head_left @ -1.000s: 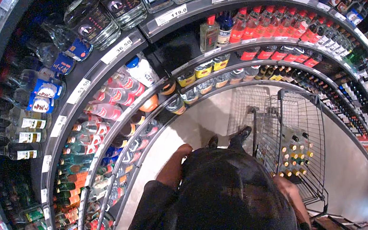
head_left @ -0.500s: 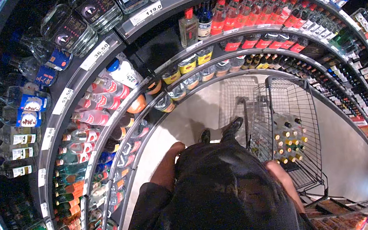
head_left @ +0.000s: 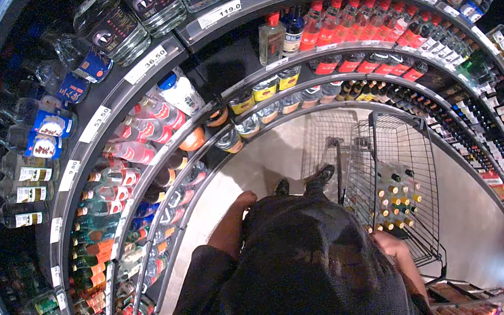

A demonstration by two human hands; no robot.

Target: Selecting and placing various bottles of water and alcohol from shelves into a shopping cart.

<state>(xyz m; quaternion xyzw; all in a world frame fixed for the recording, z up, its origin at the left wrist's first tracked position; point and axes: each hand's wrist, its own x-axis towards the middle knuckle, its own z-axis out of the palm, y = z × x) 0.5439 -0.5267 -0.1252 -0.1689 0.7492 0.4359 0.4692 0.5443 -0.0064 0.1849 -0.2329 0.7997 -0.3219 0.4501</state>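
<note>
My left hand [head_left: 245, 201] hangs low in front of my dark shirt [head_left: 295, 263], its fingers mostly hidden. On the other side, my right hand [head_left: 385, 243] is beside the shirt, close to the near side of a wire shopping cart [head_left: 423, 163]. The fingers there are hidden too, and I cannot tell whether they touch the cart. Inside the cart, several bottles [head_left: 398, 203] stand upright in a tight group, most with yellow caps and a few with dark ones.
Curved by the lens, shelves [head_left: 160, 56] of bottles run along the left, front and right. Red-labelled bottles [head_left: 336, 22] line the middle shelf ahead. My shoes [head_left: 318, 180] are on the pale floor [head_left: 259, 163]. A brown stacked display [head_left: 453, 303] stands at the lower right.
My view has shifted slightly, so the shelves ahead appear lower and further right. My right hand shows a little more beside the shirt. The bottles remain in the cart.
</note>
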